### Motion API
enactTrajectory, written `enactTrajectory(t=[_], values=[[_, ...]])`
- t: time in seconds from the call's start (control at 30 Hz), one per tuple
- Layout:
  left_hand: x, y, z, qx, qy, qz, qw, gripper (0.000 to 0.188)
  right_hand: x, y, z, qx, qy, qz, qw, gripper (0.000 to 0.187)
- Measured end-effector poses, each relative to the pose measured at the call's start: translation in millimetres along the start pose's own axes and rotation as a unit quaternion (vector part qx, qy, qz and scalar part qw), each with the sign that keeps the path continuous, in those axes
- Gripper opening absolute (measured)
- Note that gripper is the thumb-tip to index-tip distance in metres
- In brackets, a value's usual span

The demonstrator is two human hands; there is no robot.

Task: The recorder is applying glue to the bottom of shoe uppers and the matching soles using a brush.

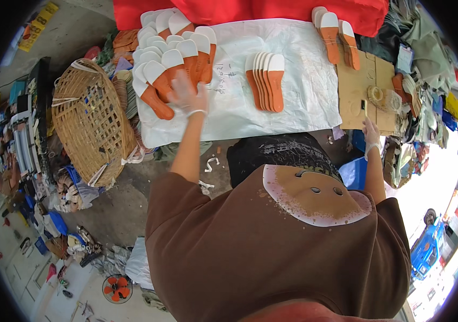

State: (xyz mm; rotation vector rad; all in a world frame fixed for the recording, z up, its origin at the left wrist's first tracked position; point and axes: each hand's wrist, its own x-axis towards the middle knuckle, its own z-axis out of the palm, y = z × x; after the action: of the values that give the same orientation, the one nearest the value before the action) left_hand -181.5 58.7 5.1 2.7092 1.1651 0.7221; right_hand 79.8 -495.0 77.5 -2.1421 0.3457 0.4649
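Brown-orange shoe insoles with white forefoot ends (156, 75) lie in overlapping rows at the left of a white sheet (298, 48). My left hand (188, 96), in a thin pale glove and blurred by motion, is over the near edge of this pile with its fingers stretched out. To its right, several more insoles (266, 83) are fanned out neatly. My right hand (371, 133), also gloved, is at the near right corner by a cardboard sheet (350, 88). Its fingers are closed on a slim brush (365, 109) with a dark end and a pale handle.
Two tied insole bundles (328, 35) lie at the back right. A clear round container (383, 99) stands on the cardboard. A wicker basket (94, 123) leans at the left. Red cloth (250, 9) borders the far side. Beside my right arm is a blue bin (353, 173).
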Motion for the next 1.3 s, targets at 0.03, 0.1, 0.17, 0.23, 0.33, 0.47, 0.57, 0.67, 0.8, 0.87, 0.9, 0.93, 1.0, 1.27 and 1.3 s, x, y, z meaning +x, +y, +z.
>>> enactTrajectory(t=[0.03, 0.1, 0.17, 0.23, 0.33, 0.47, 0.57, 0.67, 0.8, 0.87, 0.9, 0.93, 1.0, 1.27, 1.3], values=[[-8.2, 20.0, 6.0, 0.029, -0.075, 0.036, 0.996, 0.082, 4.3, 14.8, -9.8, -0.005, 0.023, 0.009, 1.000, 0.039], [-17.5, 64.7, 23.1, -0.024, -0.161, 0.111, 0.980, 0.079, 10.2, 39.3, -27.3, -0.010, 0.051, 0.012, 0.999, 0.039], [-18.9, 98.2, 38.8, -0.007, -0.198, 0.184, 0.963, 0.078, 10.9, 59.7, -46.2, -0.008, 0.064, 0.016, 0.998, 0.038], [-22.4, 125.0, 55.1, -0.084, -0.247, 0.265, 0.928, 0.075, 4.3, 41.9, -34.9, 0.001, 0.047, 0.025, 0.999, 0.037], [-5.9, 170.0, 80.4, -0.054, -0.294, 0.255, 0.920, 0.076, 6.0, 36.6, -40.6, 0.004, 0.048, -0.014, 0.999, 0.035], [19.5, 226.7, 123.8, 0.012, -0.250, 0.287, 0.925, 0.073, 7.8, 31.1, -61.2, 0.035, 0.054, -0.013, 0.998, 0.033], [41.3, 273.0, 117.3, 0.122, -0.374, 0.252, 0.884, 0.070, 9.3, 24.8, -75.3, -0.022, 0.087, -0.021, 0.996, 0.034], [49.3, 249.1, 140.8, 0.149, -0.353, 0.251, 0.889, 0.061, 41.9, 20.4, -86.5, -0.048, 0.079, 0.035, 0.995, 0.037], [41.5, 270.9, 132.7, 0.052, -0.308, 0.232, 0.921, 0.054, 102.6, 61.2, -102.5, -0.093, 0.140, 0.070, 0.983, 0.043], [31.7, 269.1, 123.0, -0.022, -0.274, 0.179, 0.945, 0.053, 123.4, 45.7, -96.2, -0.122, 0.137, 0.085, 0.979, 0.043], [26.2, 260.1, 118.6, -0.072, -0.269, 0.160, 0.947, 0.053, 136.3, 35.3, -92.0, -0.138, 0.120, 0.084, 0.979, 0.043], [20.5, 253.3, 112.6, -0.121, -0.264, 0.140, 0.947, 0.053, 150.3, 28.2, -87.8, -0.155, 0.103, 0.082, 0.979, 0.042], [8.0, 281.8, 78.9, -0.140, -0.321, 0.012, 0.937, 0.049, 176.1, 36.2, -86.8, -0.166, 0.125, 0.095, 0.973, 0.039], [-13.3, 309.6, 8.5, -0.211, -0.294, 0.012, 0.932, 0.045, 212.6, 48.0, -61.1, -0.167, 0.119, 0.101, 0.974, 0.032], [-12.7, 308.0, 7.2, -0.190, -0.277, 0.085, 0.938, 0.043, 210.0, 49.7, -63.9, -0.132, 0.106, 0.084, 0.982, 0.033]])
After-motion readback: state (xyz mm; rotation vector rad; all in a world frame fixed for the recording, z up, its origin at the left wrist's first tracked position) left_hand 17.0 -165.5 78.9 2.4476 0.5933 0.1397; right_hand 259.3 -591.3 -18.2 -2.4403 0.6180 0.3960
